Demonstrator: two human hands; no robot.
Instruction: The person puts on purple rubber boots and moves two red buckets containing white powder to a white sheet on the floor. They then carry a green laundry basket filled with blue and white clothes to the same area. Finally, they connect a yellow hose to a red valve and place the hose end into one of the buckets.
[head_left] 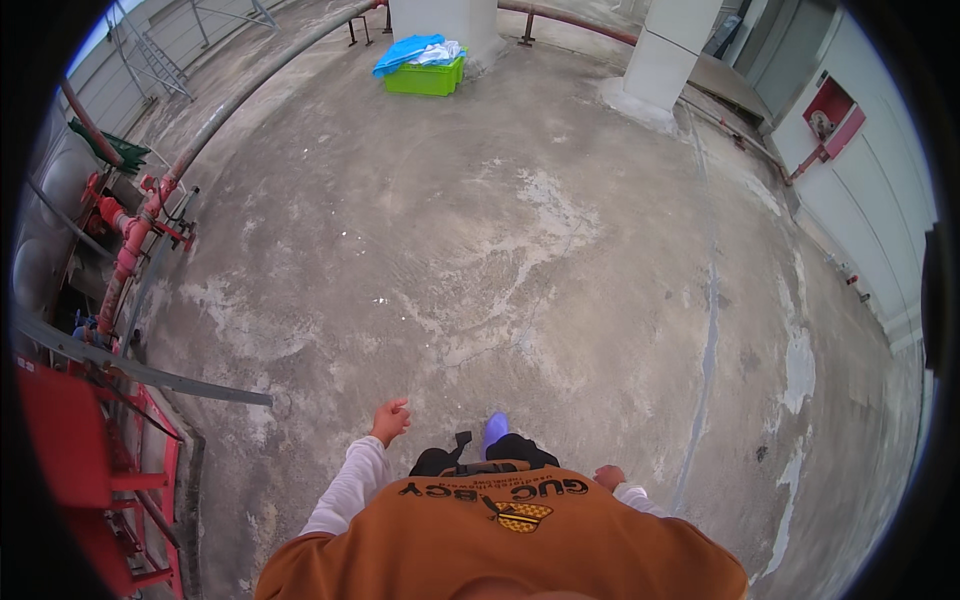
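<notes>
My left hand (390,421) hangs in front of my body, above the concrete floor. Its fingers are loosely bent and a little apart, with nothing seen in them. At my other side, my right hand (608,477) shows only in part beside the orange-brown shirt (620,540); its fingers are mostly hidden, and I see no object at it. Neither hand touches anything that I can make out. Far ahead on the floor stands a bright green crate (425,80), heaped with blue cloth (405,53) and white cloth (437,53).
Red pipes and valves (128,240) run along the left, with a red metal frame (150,480) nearer. A grey metal bar (200,385) juts over the floor. White pillars (665,60) stand ahead; a wall with a red hose box (832,112) lines the right.
</notes>
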